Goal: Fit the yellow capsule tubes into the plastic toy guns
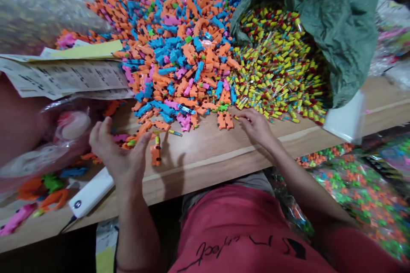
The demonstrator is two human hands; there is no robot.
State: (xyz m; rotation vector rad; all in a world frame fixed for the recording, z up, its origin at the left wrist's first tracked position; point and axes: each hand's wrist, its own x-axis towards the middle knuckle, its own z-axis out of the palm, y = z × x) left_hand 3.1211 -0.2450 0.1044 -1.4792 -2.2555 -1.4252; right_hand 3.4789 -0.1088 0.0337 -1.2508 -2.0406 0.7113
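Your red shirt (243, 230), left hand (120, 153) spread beside an orange toy piece (156, 155), right fingers (246, 118) pinching a yellow tube (236, 117)

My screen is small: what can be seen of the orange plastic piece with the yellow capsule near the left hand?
This small ridged, moulded orange plastic piece lies on the light wooden table, apart from the main heap. A yellow capsule sticks out of its far end. The open left hand is beside it, apparently not touching.

A small yellow capsule (236, 117) is held by the right fingers (242, 119), and one orange plastic piece (156, 156), with a yellow capsule (157, 139) fitted in its end, lies on the tabletop (198, 158).
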